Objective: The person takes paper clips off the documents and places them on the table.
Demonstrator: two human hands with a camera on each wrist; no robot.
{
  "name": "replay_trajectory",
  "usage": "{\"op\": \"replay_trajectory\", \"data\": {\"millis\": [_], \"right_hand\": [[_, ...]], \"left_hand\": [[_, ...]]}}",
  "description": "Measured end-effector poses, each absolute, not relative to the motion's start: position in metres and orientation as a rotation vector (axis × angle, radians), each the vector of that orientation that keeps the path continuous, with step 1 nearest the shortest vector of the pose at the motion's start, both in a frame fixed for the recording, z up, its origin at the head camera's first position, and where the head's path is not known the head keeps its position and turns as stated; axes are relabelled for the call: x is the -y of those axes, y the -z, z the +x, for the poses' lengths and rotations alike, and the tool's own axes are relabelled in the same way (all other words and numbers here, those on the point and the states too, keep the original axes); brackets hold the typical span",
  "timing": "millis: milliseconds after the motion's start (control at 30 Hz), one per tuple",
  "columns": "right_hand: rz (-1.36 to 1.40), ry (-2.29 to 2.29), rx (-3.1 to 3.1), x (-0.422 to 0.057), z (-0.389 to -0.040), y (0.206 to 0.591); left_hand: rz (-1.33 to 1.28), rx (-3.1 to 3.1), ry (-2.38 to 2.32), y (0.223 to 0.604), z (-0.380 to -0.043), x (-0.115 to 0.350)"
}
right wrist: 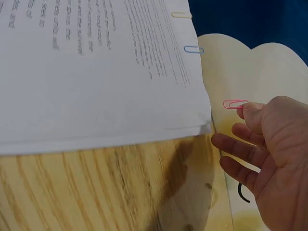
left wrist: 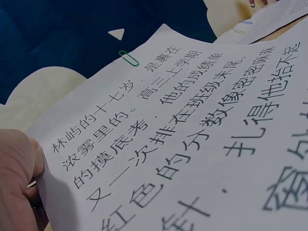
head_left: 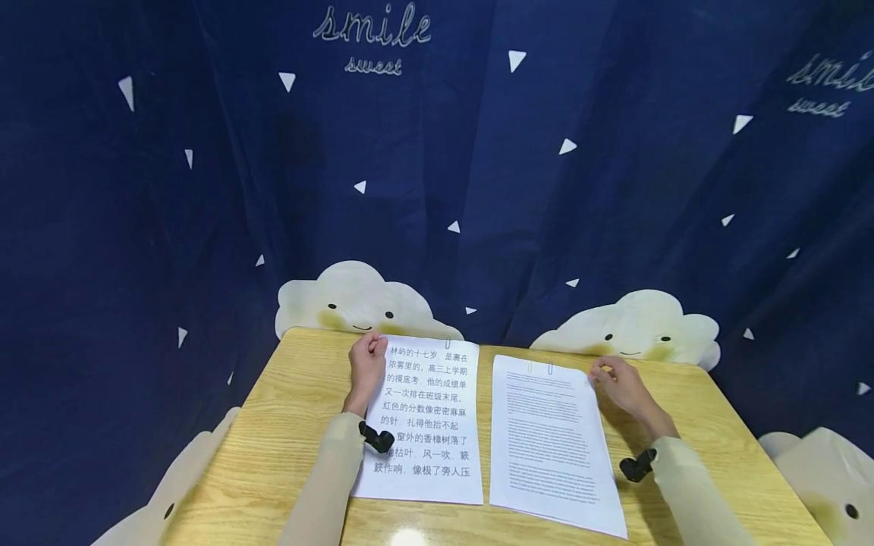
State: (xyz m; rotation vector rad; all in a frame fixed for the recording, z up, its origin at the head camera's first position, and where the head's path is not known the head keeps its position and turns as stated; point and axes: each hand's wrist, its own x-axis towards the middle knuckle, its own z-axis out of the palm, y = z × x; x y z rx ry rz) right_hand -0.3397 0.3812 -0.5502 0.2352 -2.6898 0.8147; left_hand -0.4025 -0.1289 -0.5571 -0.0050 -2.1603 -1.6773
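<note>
At the top left corner of a sheet with large Chinese print, my left hand grips the paper's edge; part of the fingers is hidden in the left wrist view. A green paper clip sits on that sheet's top edge. My right hand pinches a pink paper clip between thumb and index finger, the other fingers spread. It is beside the top right corner of a stack of sheets with small print. A yellow paper clip and a blue paper clip are on this stack's top edge.
Both papers lie side by side on a wooden table, with a narrow gap between them. Behind the table's far edge hangs a dark blue curtain with white clouds and triangles. Black wrist cameras are worn on both wrists.
</note>
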Motion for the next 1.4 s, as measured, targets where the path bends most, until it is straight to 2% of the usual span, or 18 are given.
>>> {"op": "replay_trajectory", "data": {"millis": [833,1400], "right_hand": [[0.062,-0.741,2.861,-0.413,-0.337,0.560],[0.113,-0.628,2.877,-0.424,-0.341,0.564]], "left_hand": [[-0.014,2.180,1.689,0.563,-0.406,0.130],[-0.013,2.166,1.703,0.563,-0.407,0.130]]}}
